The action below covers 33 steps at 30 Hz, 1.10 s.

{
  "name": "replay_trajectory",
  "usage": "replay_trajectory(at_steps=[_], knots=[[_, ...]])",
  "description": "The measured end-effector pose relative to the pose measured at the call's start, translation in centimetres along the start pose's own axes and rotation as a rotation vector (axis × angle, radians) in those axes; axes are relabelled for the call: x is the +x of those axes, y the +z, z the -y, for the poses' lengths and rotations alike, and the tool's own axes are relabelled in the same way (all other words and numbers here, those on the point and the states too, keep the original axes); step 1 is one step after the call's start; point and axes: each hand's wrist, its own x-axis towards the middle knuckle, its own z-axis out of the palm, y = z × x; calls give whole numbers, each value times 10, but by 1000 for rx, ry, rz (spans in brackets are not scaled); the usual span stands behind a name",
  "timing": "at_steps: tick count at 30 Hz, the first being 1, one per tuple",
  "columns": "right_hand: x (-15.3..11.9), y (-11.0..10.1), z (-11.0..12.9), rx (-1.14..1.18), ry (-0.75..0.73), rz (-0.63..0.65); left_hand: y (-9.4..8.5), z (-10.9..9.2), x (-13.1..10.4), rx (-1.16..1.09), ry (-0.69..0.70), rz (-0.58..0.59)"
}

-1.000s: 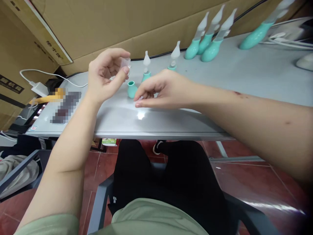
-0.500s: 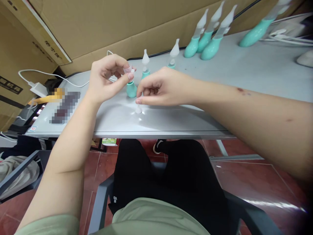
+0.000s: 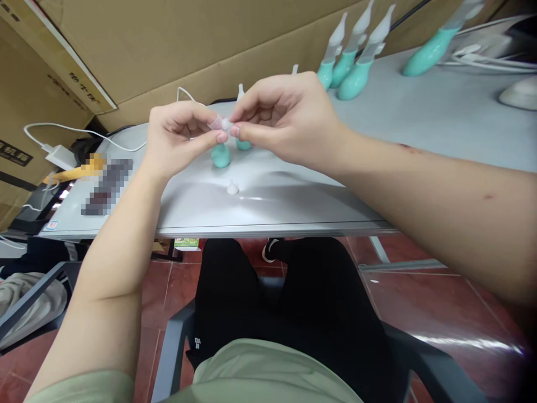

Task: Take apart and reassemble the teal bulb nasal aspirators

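My left hand [image 3: 182, 134] is closed, its thumb and fingertips pinching a small clear plastic tube [image 3: 215, 122]. Against the tube's right end, the thumb and forefinger of my right hand [image 3: 285, 112] close on a small white piece [image 3: 226, 124]; fingertips partly cover both parts. Just below stands a teal squeeze bulb [image 3: 220, 156]. Nearer the front edge, a small white nozzle tip [image 3: 232, 188] stands on the grey table [image 3: 293, 210]. Another teal aspirator [image 3: 243, 144] is partly hidden behind my right hand.
Several teal nasal aspirators [image 3: 356, 78] with white tips stand at the back right, and one more [image 3: 432, 51] leans beside cables. A cardboard wall [image 3: 168, 50] borders the table's back. A white charger [image 3: 61, 157] and a blurred dark object [image 3: 107, 187] lie left.
My right hand has let go of the white nozzle tip on the table and risen to the clear tube. My left hand still holds the tube, almost in place.
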Motion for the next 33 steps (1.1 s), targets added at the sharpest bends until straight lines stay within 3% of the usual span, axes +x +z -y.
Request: replay_trajectory(at_steps=[7,13,18,23,33], knots=[[-3,1,-3,-107,-29,-86,9,-2,1,5,30,-38],[-4,2,-4,-236,-71,-102,11,-2,-1,81,-39,-45],[-3,1,2,-244,66,53,10,-2,-4,8,-53,-38],[-2,-2,5,-177,71,134,8,-2,-4,41,-119,-22],[3,-9,-6,-127,89,231,5,-5,-6,-45,-75,32]])
